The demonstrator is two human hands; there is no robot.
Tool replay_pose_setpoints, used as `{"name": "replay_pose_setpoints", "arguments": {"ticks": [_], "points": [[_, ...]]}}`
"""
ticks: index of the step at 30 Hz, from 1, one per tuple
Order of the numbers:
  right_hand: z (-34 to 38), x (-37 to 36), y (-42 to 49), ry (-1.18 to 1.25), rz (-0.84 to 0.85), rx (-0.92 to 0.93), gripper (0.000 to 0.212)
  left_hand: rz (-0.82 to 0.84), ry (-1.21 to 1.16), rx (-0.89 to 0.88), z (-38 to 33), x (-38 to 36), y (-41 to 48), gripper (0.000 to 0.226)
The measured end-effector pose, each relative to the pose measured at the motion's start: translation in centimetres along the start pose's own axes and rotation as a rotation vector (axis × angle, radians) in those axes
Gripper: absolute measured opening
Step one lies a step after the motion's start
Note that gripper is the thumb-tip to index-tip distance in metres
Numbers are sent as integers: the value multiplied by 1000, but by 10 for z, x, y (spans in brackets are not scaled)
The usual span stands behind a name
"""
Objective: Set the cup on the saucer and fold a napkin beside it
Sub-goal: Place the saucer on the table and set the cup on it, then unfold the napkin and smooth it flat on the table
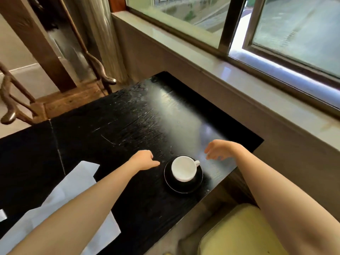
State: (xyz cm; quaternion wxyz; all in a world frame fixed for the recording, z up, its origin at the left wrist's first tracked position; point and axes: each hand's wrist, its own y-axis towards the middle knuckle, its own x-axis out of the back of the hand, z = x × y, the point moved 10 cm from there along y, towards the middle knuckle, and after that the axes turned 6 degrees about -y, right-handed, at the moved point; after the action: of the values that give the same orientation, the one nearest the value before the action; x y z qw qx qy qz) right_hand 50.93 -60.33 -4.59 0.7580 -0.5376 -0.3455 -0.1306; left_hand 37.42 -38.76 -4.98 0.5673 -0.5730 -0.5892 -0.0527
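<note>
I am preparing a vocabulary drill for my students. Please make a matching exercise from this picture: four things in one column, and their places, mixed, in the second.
Things:
1 cup
2 saucer
3 napkin
4 cushion

Places:
A spread on the table, left side
B off the table, lower right
C on the saucer
D under the cup

Pairs: 1-C, 2-D, 3-A, 4-B

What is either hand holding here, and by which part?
Nothing is held. The left hand and right hand are empty, either side of the cup, which sits on the saucer.
</note>
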Motion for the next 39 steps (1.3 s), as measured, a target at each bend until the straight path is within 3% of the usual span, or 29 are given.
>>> {"name": "replay_pose_setpoints", "arguments": {"ticks": [4,10,17,22,25,33,37,39], "points": [[46,18,-10,-75,2,16,18,-29,74,-6,25,36,-15,54],[160,15,-32,-166,-11,66,48,14,126,-1,97,72,-51,58],[300,-37,-51,-382,-26,126,55,-9,53,46,232,102,-94,57],[393,-86,-36,-415,-119,239,46,-11,23,139,340,108,-124,58],[438,-124,-26,-431,-124,292,53,9,-9,186,393,106,-145,56],[481,-219,-15,-477,-45,322,64,22,-183,277,484,61,-181,51],[475,-259,-9,-536,-103,381,79,-14,-423,368,519,1,-194,65],[473,-279,-8,-554,-98,424,85,-44,-422,406,529,-24,-198,66]]}}
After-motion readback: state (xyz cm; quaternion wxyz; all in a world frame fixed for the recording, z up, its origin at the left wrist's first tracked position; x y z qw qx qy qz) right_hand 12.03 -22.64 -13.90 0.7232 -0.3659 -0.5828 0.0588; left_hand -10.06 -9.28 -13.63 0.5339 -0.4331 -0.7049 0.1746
